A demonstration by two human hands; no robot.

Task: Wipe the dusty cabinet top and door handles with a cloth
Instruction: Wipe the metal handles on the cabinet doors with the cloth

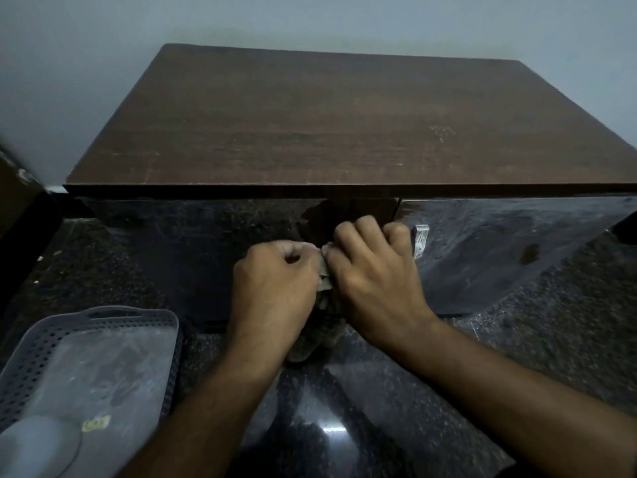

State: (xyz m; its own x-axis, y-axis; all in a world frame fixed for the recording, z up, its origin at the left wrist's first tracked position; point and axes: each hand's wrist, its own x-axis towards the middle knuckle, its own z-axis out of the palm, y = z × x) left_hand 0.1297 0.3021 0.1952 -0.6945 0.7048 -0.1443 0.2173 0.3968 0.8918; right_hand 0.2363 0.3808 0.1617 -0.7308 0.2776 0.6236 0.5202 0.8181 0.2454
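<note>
a: where's the cloth?
b: bunched between left hand and right hand, both gripping it, at the cabinet doors.
a: handling?
b: soft, limp; probably best gripped wadded.

My dark speckled floor carries the brown-topped cabinet at twelve o'clock and a grey perforated tray at seven o'clock.

Showing dark brown wood grain w/ pale scuffs on cabinet top; glossy black on doors; silver on handle; grey-brown on cloth; perforated grey on basket; speckled black on floor.
</note>
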